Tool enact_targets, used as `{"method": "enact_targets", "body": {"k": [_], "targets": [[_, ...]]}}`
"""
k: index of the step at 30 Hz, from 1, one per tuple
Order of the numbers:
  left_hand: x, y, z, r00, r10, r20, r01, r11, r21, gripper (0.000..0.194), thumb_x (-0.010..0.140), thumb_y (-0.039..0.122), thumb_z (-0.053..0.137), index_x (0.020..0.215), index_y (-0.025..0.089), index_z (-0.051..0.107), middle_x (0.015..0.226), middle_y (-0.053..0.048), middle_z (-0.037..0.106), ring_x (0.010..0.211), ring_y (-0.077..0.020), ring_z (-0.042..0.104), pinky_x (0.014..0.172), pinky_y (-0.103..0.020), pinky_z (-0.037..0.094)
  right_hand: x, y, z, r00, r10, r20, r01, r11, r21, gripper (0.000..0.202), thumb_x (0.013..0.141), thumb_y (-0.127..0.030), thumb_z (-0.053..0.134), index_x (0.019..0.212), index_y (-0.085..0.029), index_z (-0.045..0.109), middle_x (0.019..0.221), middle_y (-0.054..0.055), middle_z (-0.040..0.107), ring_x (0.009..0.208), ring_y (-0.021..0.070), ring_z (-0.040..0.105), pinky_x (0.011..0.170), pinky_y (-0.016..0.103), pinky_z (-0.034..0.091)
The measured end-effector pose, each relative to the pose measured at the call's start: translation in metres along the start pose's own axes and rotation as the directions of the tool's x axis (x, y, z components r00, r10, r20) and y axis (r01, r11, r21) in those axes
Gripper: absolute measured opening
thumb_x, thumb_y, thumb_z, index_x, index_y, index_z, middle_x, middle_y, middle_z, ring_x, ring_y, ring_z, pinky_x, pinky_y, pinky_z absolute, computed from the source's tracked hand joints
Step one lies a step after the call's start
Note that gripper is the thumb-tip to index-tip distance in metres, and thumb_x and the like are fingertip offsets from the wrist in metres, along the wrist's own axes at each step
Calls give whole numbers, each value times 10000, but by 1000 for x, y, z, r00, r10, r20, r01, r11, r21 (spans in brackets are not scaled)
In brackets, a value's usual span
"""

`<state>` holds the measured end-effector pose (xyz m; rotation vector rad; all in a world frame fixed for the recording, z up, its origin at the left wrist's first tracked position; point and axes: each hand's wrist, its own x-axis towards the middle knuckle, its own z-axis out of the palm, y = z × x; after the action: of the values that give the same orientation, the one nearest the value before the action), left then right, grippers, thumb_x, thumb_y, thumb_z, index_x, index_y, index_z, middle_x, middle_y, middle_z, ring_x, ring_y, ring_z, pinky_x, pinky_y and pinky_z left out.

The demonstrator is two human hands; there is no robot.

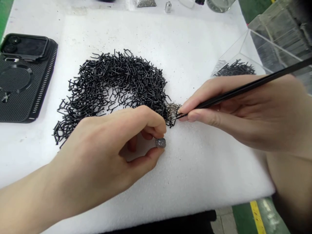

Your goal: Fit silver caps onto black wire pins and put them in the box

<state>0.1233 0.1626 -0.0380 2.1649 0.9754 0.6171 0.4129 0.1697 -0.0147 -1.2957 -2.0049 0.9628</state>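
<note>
My left hand (97, 156) pinches a small grey, block-like piece (160, 142) between thumb and forefinger. In my right hand (255, 113) are slim black tweezers (234, 94), gripped like a pen, with the tip low over the right end of a heap. That heap (126, 74) is made of short, bent black pieces and curves in an arch across the white surface. A little pile of tiny metallic bits (173, 109) lies by the tweezer tip, partly covered by my right fingers. Whether the tip grips one of the black pieces, I cannot tell.
A black phone case (21, 87) lies at the left. At the right, a clear container (240, 52) leans with more black pieces (236, 68) in it. A bag of small parts (145, 3), a little metal block (168, 6) and a glass jar (220, 4) stand along the back.
</note>
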Motion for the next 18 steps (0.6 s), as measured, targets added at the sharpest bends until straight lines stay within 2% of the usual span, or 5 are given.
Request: {"method": "enact_targets", "body": {"k": [5, 14, 18], "targets": [[3, 1, 0, 1000, 23, -6, -22, 997, 78, 113, 1041, 212, 656, 1097, 273, 732, 806, 147, 664, 644, 44, 535, 601, -22, 372, 0, 0, 2, 1000, 11, -9, -11, 1000, -16, 55, 1053, -299, 876, 1011, -290, 911, 1033, -40, 906, 922, 151, 882, 869, 255, 761], [4, 7, 0, 999, 43, -29, -39, 994, 103, 121, 1083, 245, 612, 1082, 287, 725, 776, 135, 660, 633, 5, 569, 606, -98, 434, 0, -1, 1, 999, 26, -21, -26, 1000, 7, 60, 1039, -263, 885, 989, -295, 898, 996, -43, 901, 894, 150, 882, 849, 254, 763], [5, 4, -2, 999, 35, 12, -36, 994, 100, 165, 1046, 148, 644, 1116, 281, 710, 799, 131, 660, 656, -4, 579, 639, -120, 436, 0, -2, 1, 1000, 12, -11, -11, 1000, 13, 104, 1033, -199, 870, 979, -286, 890, 991, -45, 899, 893, 146, 883, 871, 254, 773]]}}
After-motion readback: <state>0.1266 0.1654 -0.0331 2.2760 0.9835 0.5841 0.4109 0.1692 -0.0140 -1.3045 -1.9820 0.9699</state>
